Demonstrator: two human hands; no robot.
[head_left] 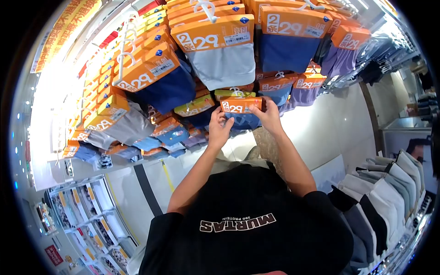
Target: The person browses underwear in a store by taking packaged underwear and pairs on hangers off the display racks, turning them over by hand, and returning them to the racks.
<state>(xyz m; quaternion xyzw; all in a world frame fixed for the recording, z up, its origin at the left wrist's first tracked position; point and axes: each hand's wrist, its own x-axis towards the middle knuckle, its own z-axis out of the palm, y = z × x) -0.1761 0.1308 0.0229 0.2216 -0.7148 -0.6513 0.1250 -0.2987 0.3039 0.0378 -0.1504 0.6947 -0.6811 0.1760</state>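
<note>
In front of my chest is a hanging underwear pack (pixel 241 106), blue cloth folded under an orange card printed with a large 29. My left hand (pixel 221 127) closes on the pack's left edge, thumb in front. At the card's right edge, my right hand (pixel 269 115) grips with its thumb on the front. A yellow-topped pack (pixel 234 93) hangs just behind the held one. Close above are a light grey pack (pixel 222 65) and a navy pack (pixel 289 52), both on white hooks. Fingers behind the card are hidden.
Rows of similar orange-carded packs (pixel 146 78) fill the rack ahead and to the left. Shelves of small boxed goods (pixel 91 220) stand at lower left. Hanging garments (pixel 389 192) line a rail at lower right. Tiled floor (pixel 334 123) shows to the right.
</note>
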